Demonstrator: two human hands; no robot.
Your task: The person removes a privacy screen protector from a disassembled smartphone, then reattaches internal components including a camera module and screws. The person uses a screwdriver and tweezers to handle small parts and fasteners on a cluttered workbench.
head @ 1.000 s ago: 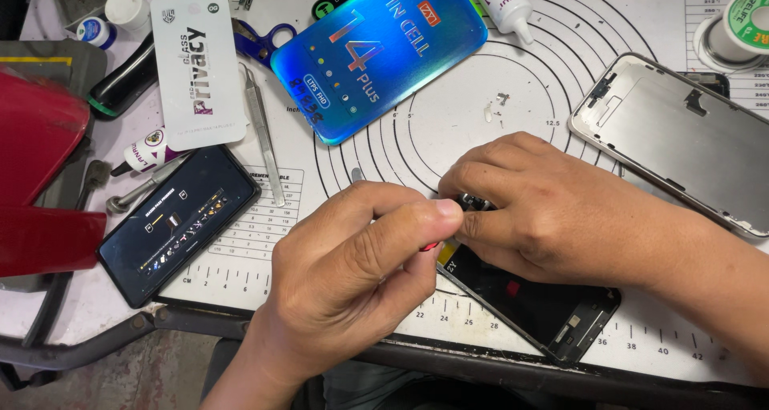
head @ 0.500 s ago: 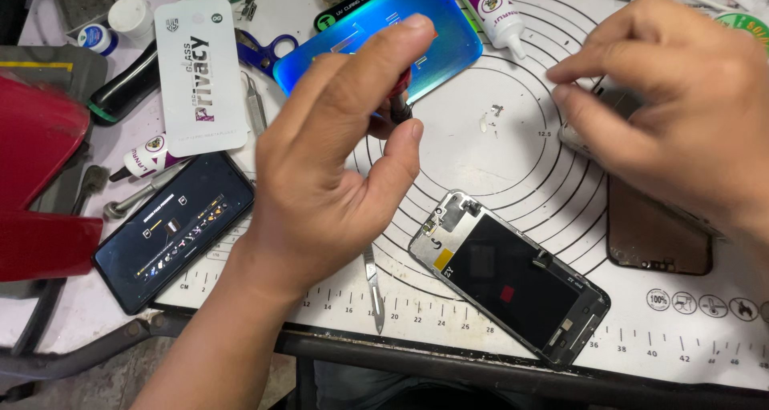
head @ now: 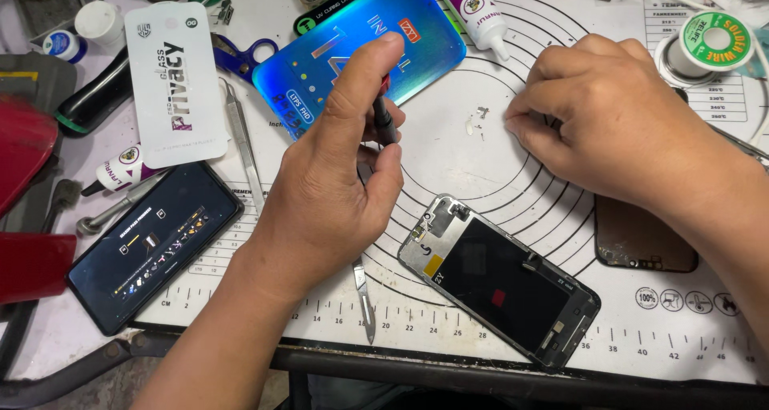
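Left hand [head: 336, 186]: your fingers pinch a thin black screwdriver [head: 383, 118], red at the top, upright above the mat [head: 497, 178].
Right hand [head: 617, 126]: fingers pressed together by tiny screws [head: 481, 114].
Screen [head: 501, 278]: lies face down, near the tabletop's front edge.

Brown phone [head: 641, 238] half-hidden (under wrist).

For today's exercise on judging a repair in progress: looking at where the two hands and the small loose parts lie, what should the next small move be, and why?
Probably the right hand lets go of the tiny part at its fingertips beside the small loose bits on the white mat. The left hand holds a dark screwdriver lifted clear of the phone screen assembly, so nothing is being worked there now.
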